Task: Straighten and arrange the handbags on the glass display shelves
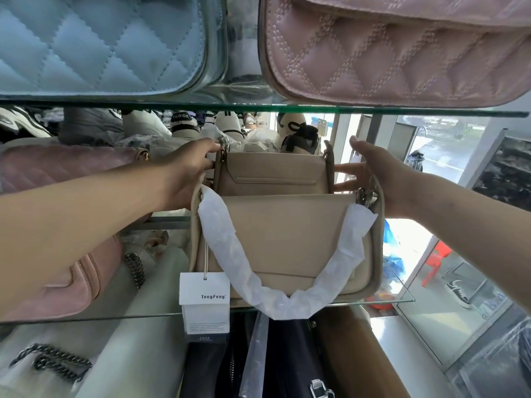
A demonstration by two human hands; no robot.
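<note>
Two beige handbags stand one behind the other on the middle glass shelf point(402, 294). The front beige bag point(287, 242) has a handle wrapped in white paper and a hanging white tag point(204, 291). Behind it stands the rear beige bag point(273, 170). My left hand point(186, 168) grips the rear bag's left top corner at the strap ring. My right hand point(370, 170) presses flat against its right side, fingers spread. A pink quilted bag point(57, 168) lies to the left on the same shelf.
The upper glass shelf point(258, 106) carries a light blue quilted bag point(100, 41) and a pink quilted bag point(402, 50). Below are a pink bag point(66, 285), pale bags with chain straps point(54, 363) and dark bags point(287, 357). Shoes point(184, 123) sit behind; a window is at right.
</note>
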